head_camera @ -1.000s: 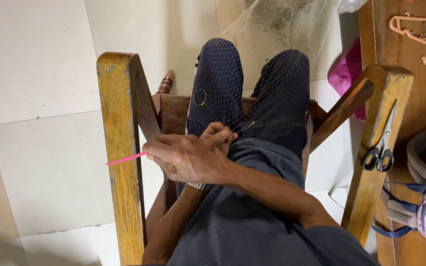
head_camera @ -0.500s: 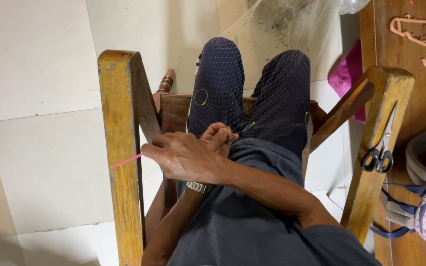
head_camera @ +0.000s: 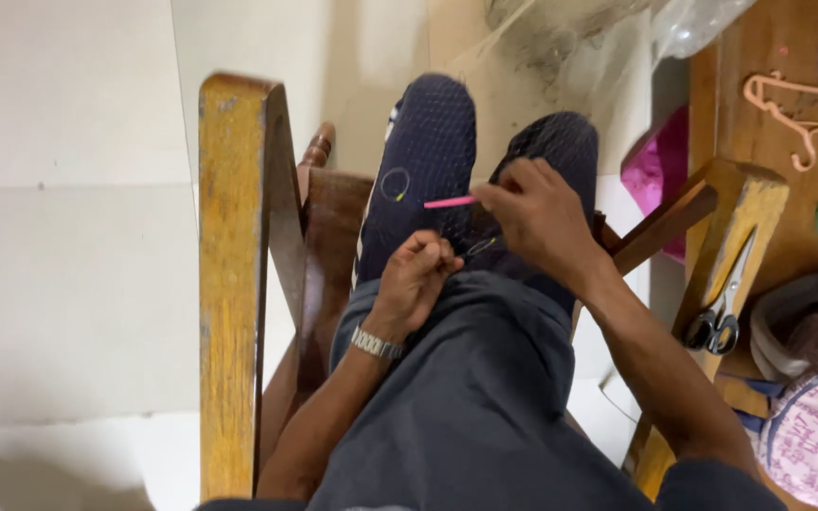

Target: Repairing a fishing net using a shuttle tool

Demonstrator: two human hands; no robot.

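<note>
I sit in a wooden chair with a fine dark net (head_camera: 428,142) draped over my knees. My right hand (head_camera: 540,220) is over the right knee, fingers closed on a thin pink needle-like tool (head_camera: 449,202) that points left across the net. My left hand (head_camera: 416,282) sits just below it on my lap, fingers pinched together on the net's mesh. A metal band (head_camera: 376,343) is on the left wrist. The two hands are a little apart.
The chair's left armrest (head_camera: 234,284) runs along my left side. Scissors (head_camera: 717,317) lie on the right armrest (head_camera: 745,218). A wooden table (head_camera: 759,142) at the right bears a pink hanger (head_camera: 797,109). Patterned bags (head_camera: 816,426) sit at lower right. The floor is pale tile (head_camera: 68,237).
My right hand has moved from the left, near the armrest and over the left hand, to the right above my knees, carrying the pink tool. The left hand stays on the net.
</note>
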